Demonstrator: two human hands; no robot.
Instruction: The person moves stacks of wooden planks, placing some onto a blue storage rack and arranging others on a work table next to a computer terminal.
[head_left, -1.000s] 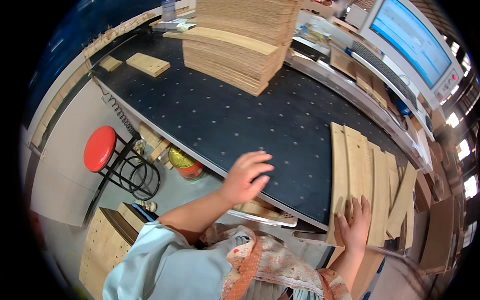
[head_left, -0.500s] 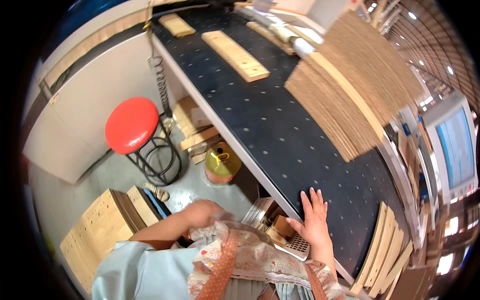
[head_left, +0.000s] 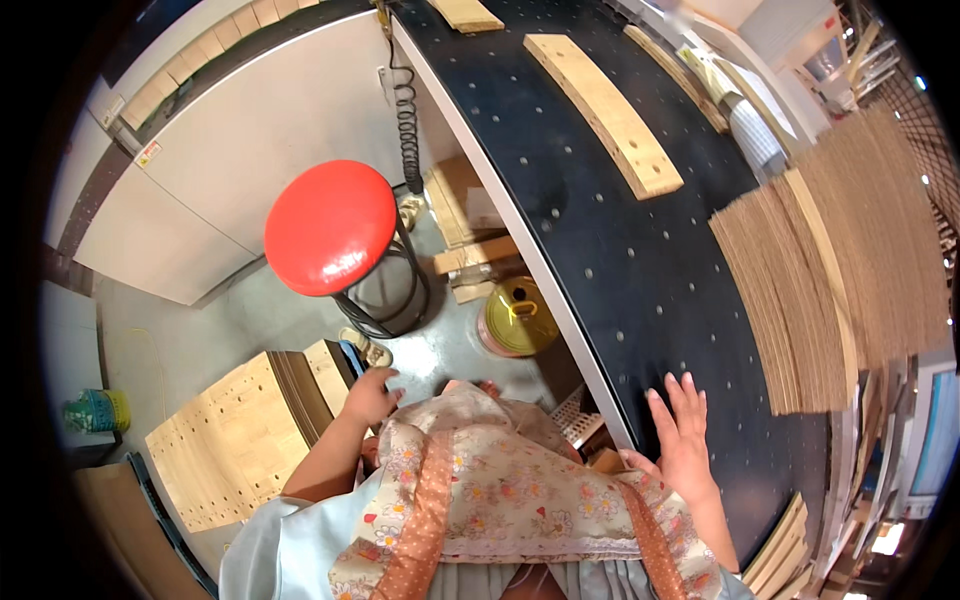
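Note:
My right hand lies flat on the black worktable, near its front edge, fingers spread and holding nothing. My left hand hangs loosely beside my apron, fingers a little bent and apart, with nothing seen in it. Just left of that hand is a stack of pale wooden boards with drilled holes. A knotty wooden board rests on the worktable beyond my right hand. To the right of it stands a tall stack of brown cardboard sheets.
A red round stool stands on the floor ahead. Under the table edge sit a yellow-lidded tin and wood offcuts. A coiled black cable hangs at the table's corner. Wooden strips lie at the near right.
My view has shifted, so the table and stool appear elsewhere. My left hand has moved out to the left, away from my apron. My right hand stays flat on the table.

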